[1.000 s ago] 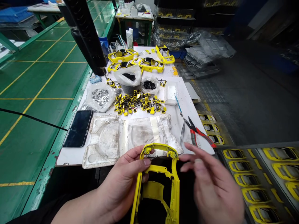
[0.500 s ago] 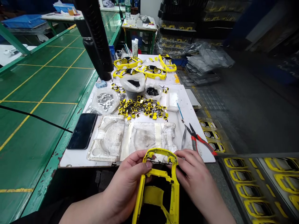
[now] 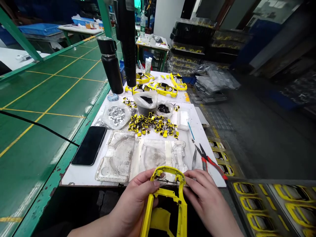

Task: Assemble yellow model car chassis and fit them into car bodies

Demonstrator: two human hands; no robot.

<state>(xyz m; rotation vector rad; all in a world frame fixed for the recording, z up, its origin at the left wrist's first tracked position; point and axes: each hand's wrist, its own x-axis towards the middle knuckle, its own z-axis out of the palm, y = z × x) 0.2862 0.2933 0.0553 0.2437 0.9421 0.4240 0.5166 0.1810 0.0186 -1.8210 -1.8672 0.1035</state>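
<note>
Contact is what has changed: a second ago your right hand (image 3: 207, 194) is a blur, spread open beside the work, and now its fingers lie against the outer right side of the glossy yellow plastic car-body frame (image 3: 182, 214). Your left hand (image 3: 132, 204) stays where it was, thumb over the left rail near the rounded end. That makes this two-handed work, the left hand apparently steadying while the right attends to the upper right corner.

Your left hand is closed on the frame, thumb on the near face and fingers behind. Your right fingertips go out of sight at the frame's edge, so you cannot tell from this view whether they pinch the rim, hold something small or merely press.

As for the frame, it sits between your two hands, just in front of the table's near edge, its rounded end towards the stained white foam mould (image 3: 116, 158) and its other end running out of view at the bottom. A thin black rod (image 3: 168, 181) spans the opening inside the rounded end, between both sets of fingers. The red-handled black pliers (image 3: 209, 160) lie on the white table (image 3: 197, 128), beyond your right hand.
</note>
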